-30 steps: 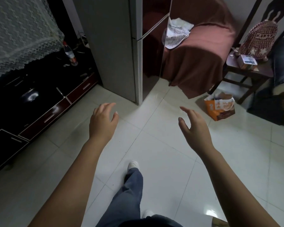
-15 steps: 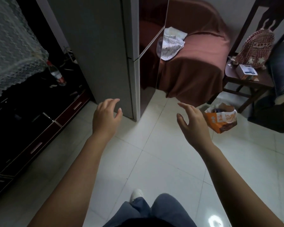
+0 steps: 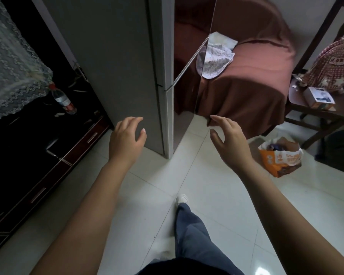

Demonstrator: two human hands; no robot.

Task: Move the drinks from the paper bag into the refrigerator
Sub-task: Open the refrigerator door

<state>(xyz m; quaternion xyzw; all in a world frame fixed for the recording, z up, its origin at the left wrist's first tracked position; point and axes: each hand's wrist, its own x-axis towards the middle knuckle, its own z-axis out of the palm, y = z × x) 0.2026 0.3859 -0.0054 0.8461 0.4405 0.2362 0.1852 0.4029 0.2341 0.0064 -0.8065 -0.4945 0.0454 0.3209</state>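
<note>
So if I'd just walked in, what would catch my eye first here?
Probably the two bare, empty hands held out in the middle, left hand and right hand, fingers spread. Straight ahead stands the tall grey refrigerator, its glossy doors shut. On the white tiled floor to the right sits an orange paper bag, open at the top.

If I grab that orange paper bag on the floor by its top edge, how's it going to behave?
The paper bag will probably flex; its open rim already looks crumpled. With drinks inside it is likely bottom-heavy, so the thin top may tear. Supporting the base seems safer.
</note>
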